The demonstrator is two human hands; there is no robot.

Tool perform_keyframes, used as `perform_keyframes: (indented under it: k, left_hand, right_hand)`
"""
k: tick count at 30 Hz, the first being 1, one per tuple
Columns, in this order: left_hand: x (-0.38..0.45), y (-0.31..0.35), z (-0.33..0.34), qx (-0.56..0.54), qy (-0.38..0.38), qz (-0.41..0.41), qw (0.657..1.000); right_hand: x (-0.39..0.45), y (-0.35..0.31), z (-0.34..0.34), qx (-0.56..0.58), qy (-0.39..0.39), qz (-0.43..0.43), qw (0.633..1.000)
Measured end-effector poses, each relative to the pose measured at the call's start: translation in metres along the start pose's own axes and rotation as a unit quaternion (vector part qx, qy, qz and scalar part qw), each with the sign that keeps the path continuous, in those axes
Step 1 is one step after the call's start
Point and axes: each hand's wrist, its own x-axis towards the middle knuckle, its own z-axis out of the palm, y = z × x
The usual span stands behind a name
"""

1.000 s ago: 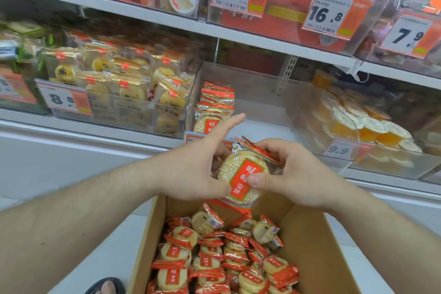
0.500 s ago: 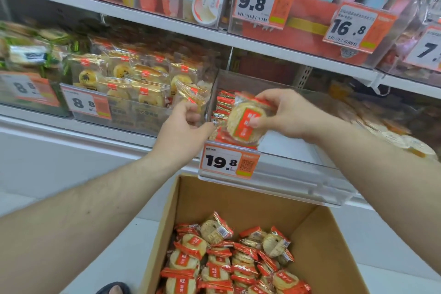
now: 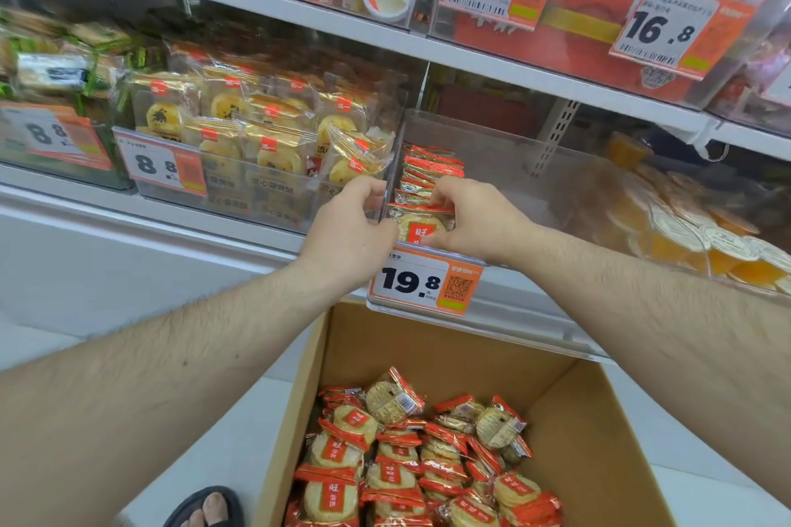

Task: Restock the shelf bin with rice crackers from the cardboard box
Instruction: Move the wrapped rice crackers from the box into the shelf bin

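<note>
the fingers (image 3: 445,195) of the right hand (image 3: 475,218) curled narrowly over the top edge of a rice cracker packet (image 3: 421,222), pressing it upright at the front of a row of rice crackers (image 3: 430,167) that ran along the left wall of the clear shelf bin (image 3: 505,150). the left hand (image 3: 346,227) sat just beside it, fingers bent around the bin's left front corner; whether they pinched the packet too could not be told. the packet stood just behind the 19.8 price tag (image 3: 423,280). most of the bin to the right lay bare. below, the cardboard box (image 3: 578,419) held many more packets (image 3: 411,462) in a loose heap.

the packets looked light, their film wrappers slick and crinkly, the discs inside likely brittle. taking one by its flat faces or crimped end, without squeezing, seemed safest.
</note>
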Motion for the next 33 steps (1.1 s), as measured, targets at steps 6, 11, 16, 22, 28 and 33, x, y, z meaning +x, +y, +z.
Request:
perform_keyframes:
  k: [6, 11, 16, 22, 28, 33]
  left_hand:
    - [-0.001, 0.002, 0.000, 0.004, 0.000, 0.002, 1.000]
    - [-0.001, 0.002, 0.000, 0.010, -0.003, 0.014, 1.000]
    - [0.000, -0.003, 0.002, 0.010, 0.007, 0.032, 0.999]
    - [-0.012, 0.005, -0.003, 0.201, 0.123, 0.272, 0.933]
    - [-0.037, -0.003, 0.013, 0.185, -0.111, 0.413, 0.885]
    - [-0.046, -0.035, 0.027, 0.272, -0.310, 0.288, 0.864]
  right_hand:
    - [0.003, -0.005, -0.001, -0.063, -0.001, 0.012, 0.998]
    - [0.002, -0.010, -0.007, -0.054, -0.009, 0.026, 0.998]
    - [-0.001, -0.010, -0.011, -0.068, 0.002, 0.020, 0.997]
    - [-0.013, -0.007, -0.026, -0.034, 0.036, 0.041, 0.998]
    - [-0.083, -0.014, 0.002, 0.057, 0.361, -0.094, 0.926]
    - [-0.130, -0.001, 0.088, 0.157, 0.294, -0.038, 0.942]
